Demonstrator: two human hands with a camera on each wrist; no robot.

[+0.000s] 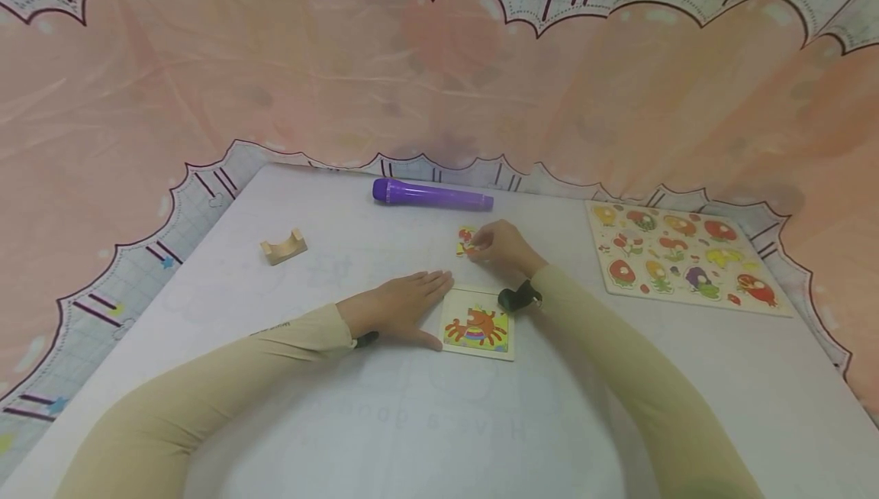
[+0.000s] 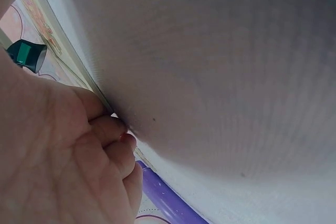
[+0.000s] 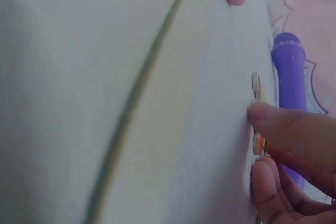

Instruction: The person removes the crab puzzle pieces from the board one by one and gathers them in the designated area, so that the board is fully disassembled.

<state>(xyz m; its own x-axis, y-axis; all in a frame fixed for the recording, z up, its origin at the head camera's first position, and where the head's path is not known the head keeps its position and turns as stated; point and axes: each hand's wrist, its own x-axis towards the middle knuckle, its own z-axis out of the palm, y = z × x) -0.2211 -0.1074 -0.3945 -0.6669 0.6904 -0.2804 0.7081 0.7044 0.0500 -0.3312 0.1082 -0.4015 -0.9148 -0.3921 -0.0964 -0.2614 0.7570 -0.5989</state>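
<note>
A small square wooden jigsaw tray [image 1: 510, 350] lies on the table with an orange crab picture [image 1: 478, 329] in its lower part and bare wood along its top. My left hand [image 1: 405, 304] lies at its left side, fingers extended, thumb and fingertips at the edge. Beyond the tray, my right hand [image 1: 507, 246] pinches a jigsaw piece [image 1: 464, 241] between thumb and fingers, close over the table. In the right wrist view, the colourful piece [image 3: 258, 144] shows edge-on beside the thumb; the fingers partly hide it.
A purple toy microphone [image 1: 434, 195] lies behind the right hand. At the right is a fruit puzzle board [image 1: 687, 302]; at the left stands a small curved wooden block [image 1: 284, 249]. A patterned cloth [image 1: 384, 87] hangs behind the white table [image 1: 412, 438].
</note>
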